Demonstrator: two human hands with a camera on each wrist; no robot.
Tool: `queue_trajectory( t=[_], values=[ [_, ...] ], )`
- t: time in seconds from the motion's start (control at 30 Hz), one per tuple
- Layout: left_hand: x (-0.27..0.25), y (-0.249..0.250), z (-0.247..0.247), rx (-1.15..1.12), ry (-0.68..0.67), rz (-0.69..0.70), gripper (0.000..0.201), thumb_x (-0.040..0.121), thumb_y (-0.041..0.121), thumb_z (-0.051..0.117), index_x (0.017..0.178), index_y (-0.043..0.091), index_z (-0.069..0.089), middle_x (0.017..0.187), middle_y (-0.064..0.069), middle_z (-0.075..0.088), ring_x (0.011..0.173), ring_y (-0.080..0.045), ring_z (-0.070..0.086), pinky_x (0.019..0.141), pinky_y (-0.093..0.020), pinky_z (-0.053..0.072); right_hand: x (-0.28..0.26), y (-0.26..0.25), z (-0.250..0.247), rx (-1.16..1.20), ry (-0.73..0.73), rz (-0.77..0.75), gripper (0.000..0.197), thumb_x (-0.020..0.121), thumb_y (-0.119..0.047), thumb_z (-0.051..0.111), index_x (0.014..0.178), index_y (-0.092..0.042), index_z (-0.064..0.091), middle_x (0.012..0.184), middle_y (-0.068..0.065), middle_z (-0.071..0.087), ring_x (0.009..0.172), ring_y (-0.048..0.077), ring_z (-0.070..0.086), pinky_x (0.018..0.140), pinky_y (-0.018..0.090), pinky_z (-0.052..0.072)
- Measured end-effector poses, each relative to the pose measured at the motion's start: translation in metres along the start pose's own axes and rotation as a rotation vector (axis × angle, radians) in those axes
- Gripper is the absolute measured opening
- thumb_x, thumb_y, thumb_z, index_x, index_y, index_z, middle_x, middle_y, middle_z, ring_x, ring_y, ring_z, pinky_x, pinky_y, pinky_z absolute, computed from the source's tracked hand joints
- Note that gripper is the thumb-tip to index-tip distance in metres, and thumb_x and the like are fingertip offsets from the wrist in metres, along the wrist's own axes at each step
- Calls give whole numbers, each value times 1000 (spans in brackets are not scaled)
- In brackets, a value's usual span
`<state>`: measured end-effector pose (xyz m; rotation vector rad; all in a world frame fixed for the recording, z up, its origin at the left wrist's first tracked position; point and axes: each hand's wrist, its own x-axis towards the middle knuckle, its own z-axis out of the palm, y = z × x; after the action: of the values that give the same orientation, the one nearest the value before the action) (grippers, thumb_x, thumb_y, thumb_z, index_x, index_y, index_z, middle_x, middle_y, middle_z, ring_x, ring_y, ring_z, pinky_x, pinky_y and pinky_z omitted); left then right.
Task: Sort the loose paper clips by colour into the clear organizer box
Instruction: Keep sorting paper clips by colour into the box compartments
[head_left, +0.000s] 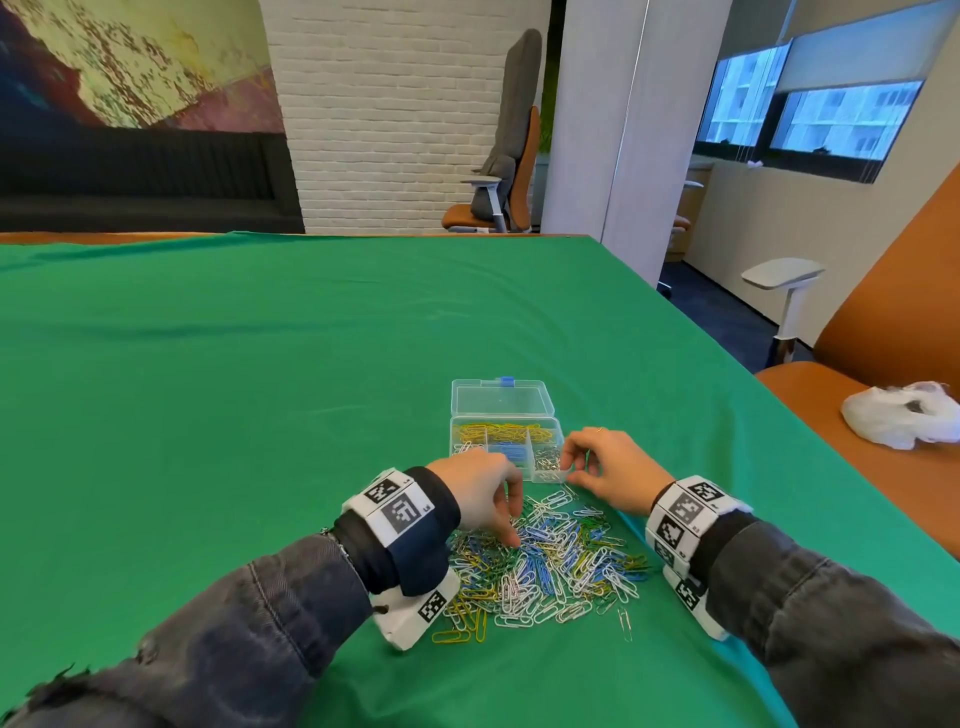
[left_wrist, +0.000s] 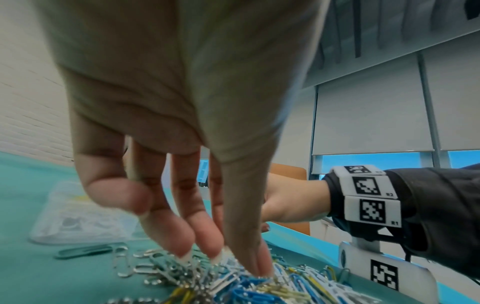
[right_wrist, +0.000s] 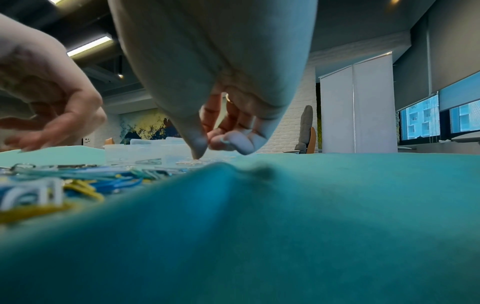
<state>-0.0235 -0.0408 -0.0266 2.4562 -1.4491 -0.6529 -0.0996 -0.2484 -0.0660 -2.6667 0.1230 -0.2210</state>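
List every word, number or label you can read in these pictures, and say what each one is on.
"R1": beside the lower square code on the right wrist band.
"R2", faint: beside the code above it on the same band.
Small marks beside the codes on the left wrist band: too small to read.
Clear organizer box and paper clips: no text shows.

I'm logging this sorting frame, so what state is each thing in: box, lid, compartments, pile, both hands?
box: open, on the cloth beyond the pile
lid: swung back, upright
compartments: yellow clips at back, blue clips in the middle, silver clips on the right
pile: loose, mixed colours, unsorted
left hand: fingers straight, tips in the pile
right hand: fingers curled at the box's near right corner; grip contents unclear
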Motion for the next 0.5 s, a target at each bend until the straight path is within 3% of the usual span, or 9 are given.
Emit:
queue_trajectory(
  t=[0.17,0.3,0.5],
  values=[
    [2,13,5,5,-32,70,30,73,33,83,93,18,67,92,-1,71,85,-18,65,72,-29,48,1,5,0,-18,13,66,18,82,-10,68,81,-25,59,79,-6,58,65,4,50,70,28,48],
    [4,25,12,105,-67,87,37,68,40,84,95,21,68,91,5,70,83,-14,63,68,-27,46,1,3,0,-16,9,78,18,82,-6,65,82,-24,58,80,-5,60,63,1,48,67,24,44],
    [7,28,20,184,-58,109,28,70,38,83,89,24,68,89,8,69,78,-11,60,61,-25,40,1,2,0,-10,-8,51,14,83,-6,64,84,-20,59,80,-4,60,62,1,49,60,9,37]
  ],
)
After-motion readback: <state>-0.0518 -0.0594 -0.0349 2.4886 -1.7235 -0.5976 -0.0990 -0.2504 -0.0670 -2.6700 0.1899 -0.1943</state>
